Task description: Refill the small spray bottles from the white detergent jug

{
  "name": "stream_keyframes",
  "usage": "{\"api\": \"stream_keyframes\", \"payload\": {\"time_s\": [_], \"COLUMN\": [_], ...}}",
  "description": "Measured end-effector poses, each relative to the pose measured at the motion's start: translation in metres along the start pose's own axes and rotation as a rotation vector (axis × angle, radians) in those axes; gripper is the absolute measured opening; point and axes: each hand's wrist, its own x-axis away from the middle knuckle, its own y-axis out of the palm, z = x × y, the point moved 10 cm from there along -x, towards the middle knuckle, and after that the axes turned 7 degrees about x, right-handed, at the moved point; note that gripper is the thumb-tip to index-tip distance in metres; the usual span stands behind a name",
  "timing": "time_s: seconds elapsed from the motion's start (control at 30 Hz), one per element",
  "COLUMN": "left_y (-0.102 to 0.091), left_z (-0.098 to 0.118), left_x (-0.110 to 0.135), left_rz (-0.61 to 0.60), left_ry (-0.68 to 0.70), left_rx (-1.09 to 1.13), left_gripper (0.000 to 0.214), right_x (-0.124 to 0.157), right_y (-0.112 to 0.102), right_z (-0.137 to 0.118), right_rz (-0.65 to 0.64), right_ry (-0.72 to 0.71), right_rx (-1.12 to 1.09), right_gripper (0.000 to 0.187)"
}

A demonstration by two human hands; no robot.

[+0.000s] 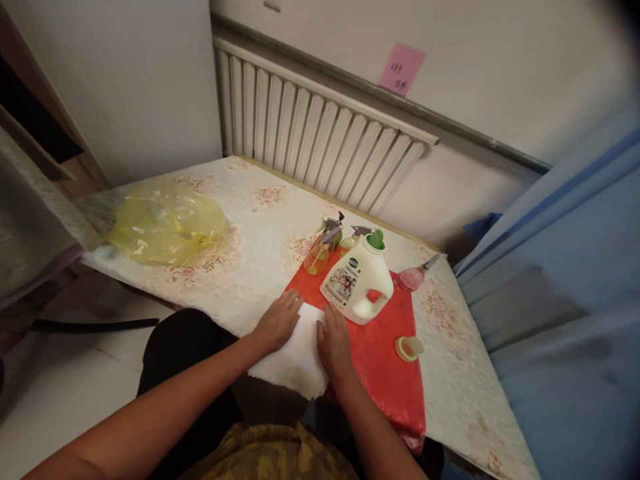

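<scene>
A folded white cloth [295, 350] lies on the near edge of the red-covered slab, its ragged lower end hanging over the edge towards my lap. My left hand [279, 323] rests on its left side, fingers stretched out flat. Along the right side lies my right hand [336, 339], with the thumb on the cloth and the fingers extended. Just beyond my fingertips stands a white detergent jug [359, 280] with a handle and a label. Its mouth is uncapped, showing a green spout [376, 239]. To the right, a pale round cap [407, 348] rests on the red cover [383, 373].
Several spray bottles [317, 257] cluster behind the jug, and a pink bottle [411, 279] stands right of it. A yellow plastic bag [167, 223] lies on the left of the flowered tablecloth [250, 267]. A radiator [315, 133] and blue curtain [565, 287] border the table.
</scene>
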Motion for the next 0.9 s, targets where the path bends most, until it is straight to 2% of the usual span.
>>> {"api": "stream_keyframes", "payload": {"time_s": [0.1, 0.2, 0.33, 0.6, 0.73, 0.83, 0.9], "left_y": [0.023, 0.036, 0.036, 0.037, 0.038, 0.027, 0.016], "left_z": [0.01, 0.004, -0.001, -0.004, -0.018, -0.035, -0.048], "left_x": [0.009, 0.016, 0.019, 0.021, 0.011, -0.014, -0.035], "left_rz": [-0.033, -0.055, -0.031, -0.005, 0.004, 0.069, 0.134], "left_ry": [0.078, 0.114, 0.168, 0.179, 0.098, -0.05, -0.178], "left_rx": [-0.114, -0.179, -0.207, -0.173, -0.052, 0.116, 0.238], "left_gripper": [0.05, 0.054, 0.056, 0.054, 0.048, 0.047, 0.055], "right_x": [0.013, 0.026, 0.034, 0.035, 0.037, 0.036, 0.036], "right_y": [0.02, 0.036, 0.043, 0.041, 0.043, 0.04, 0.037], "right_z": [-0.023, -0.026, -0.019, -0.019, -0.017, -0.018, -0.02], "right_rz": [-0.066, -0.117, -0.128, -0.056, -0.058, -0.046, -0.05], "right_ry": [-0.169, -0.243, -0.247, -0.262, -0.258, -0.243, -0.22], "right_rx": [0.157, 0.285, 0.311, 0.302, 0.28, 0.258, 0.248], "right_gripper": [0.048, 0.056, 0.057, 0.056, 0.057, 0.055, 0.053]}}
